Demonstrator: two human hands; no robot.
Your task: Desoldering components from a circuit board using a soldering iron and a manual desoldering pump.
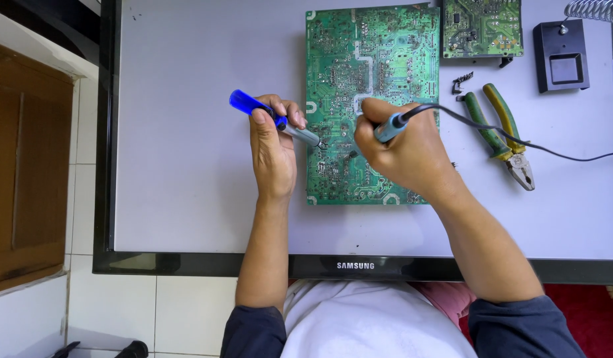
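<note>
**Desk:** What does each hand hold?

**Photographer:** The left hand (273, 156) is wrapped tight around a blue-handled desoldering pump (274, 119), its metal nozzle angled down past the fingertips onto the large green circuit board (372, 73). The right hand (402, 149) is closed pen-fashion on a soldering iron (391, 126), whose black cord (518, 139) trails out behind the knuckles. The two tips meet on the board between the hands, likely so heat and suction reach the same joint, though the iron's tip is mostly hidden under the fingers and contact cannot be confirmed.

**Desk:** And around them?

**Photographer:** The board lies flat, solder side up, beneath both grips, on the pale back of a flat-screen panel (200, 199) (it serves as the worktop). Beyond the right wrist, under the cord, lie green-and-yellow-handled pliers (502, 136). Farther ahead of that hand sit a smaller green board (482, 26), a small black part (462, 81) and a black stand (561, 56). The person's forearms, in dark pushed-up sleeves, reach in from the near edge.
</note>
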